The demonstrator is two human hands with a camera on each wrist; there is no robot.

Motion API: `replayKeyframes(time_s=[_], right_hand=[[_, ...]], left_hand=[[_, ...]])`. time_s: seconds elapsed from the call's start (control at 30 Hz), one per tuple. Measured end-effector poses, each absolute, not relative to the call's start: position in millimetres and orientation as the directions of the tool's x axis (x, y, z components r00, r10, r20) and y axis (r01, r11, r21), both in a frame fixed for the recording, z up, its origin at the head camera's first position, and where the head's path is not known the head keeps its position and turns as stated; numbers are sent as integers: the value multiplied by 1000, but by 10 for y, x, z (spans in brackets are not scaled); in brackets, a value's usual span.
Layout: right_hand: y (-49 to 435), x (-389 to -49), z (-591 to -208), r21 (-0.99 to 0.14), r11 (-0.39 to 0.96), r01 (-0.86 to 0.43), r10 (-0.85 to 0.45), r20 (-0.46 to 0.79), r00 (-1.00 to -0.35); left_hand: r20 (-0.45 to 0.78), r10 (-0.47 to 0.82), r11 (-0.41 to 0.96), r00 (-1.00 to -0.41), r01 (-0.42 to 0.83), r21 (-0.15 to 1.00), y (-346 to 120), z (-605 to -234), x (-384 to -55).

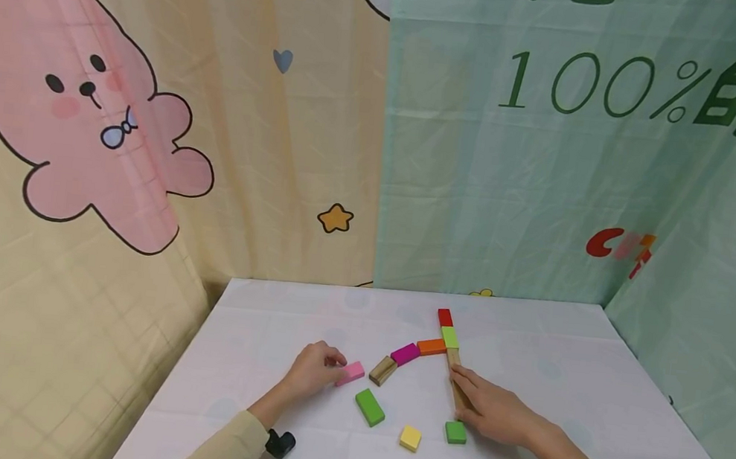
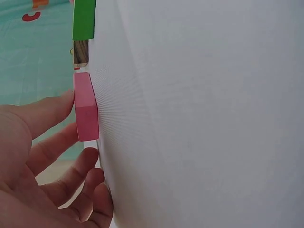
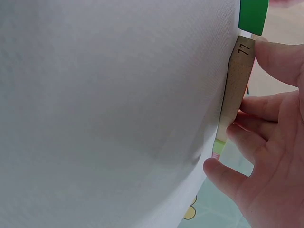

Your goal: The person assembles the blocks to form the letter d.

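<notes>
My left hand (image 1: 316,366) pinches a pink rectangular block (image 1: 350,373) on the white table, its thumb and index finger at the block's edges in the left wrist view (image 2: 86,107). A long plain wooden block (image 1: 456,397) lies under my right hand (image 1: 499,410). In the right wrist view the thumb touches its end, marked with dark print, and the fingers rest along its side. A lime block (image 1: 449,337) and a red block (image 1: 445,318) continue its line at the far end. Orange (image 1: 432,348), magenta (image 1: 405,354) and streaked wooden (image 1: 383,371) blocks curve off leftward.
A small green block (image 1: 456,432) lies by the long block's near end. A larger green block (image 1: 370,408) and a yellow block (image 1: 410,438) lie between the arms. Printed cloth curtains (image 1: 310,141) hang behind the table (image 1: 279,310) and along both sides.
</notes>
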State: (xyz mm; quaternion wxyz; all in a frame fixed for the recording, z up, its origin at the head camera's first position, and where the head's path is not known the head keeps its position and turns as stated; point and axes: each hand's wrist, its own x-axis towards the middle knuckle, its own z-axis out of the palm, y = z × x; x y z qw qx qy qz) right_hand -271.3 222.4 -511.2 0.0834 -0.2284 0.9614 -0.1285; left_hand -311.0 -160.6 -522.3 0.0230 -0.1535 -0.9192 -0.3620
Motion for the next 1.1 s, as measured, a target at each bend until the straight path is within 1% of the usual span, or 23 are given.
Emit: replayKeyframes(time_s=[0.47,0.83,1.1], right_hand=[[2235,-2718,-5132,-280,869,-409,-450,-100,-888],[2251,-2723,-5139,-285,864,-416,-458,-98,-884],[2234,-2715,-5120,-283,865,-414,-457,-105,-883]], left_hand=[[114,216,719,-970,237,653,-1535,-5221,-3091],[127,285,697,-950,297,653,-1482,-5160,-3083],[133,304,683,-943,314,660,-1466,-5143,-3090]])
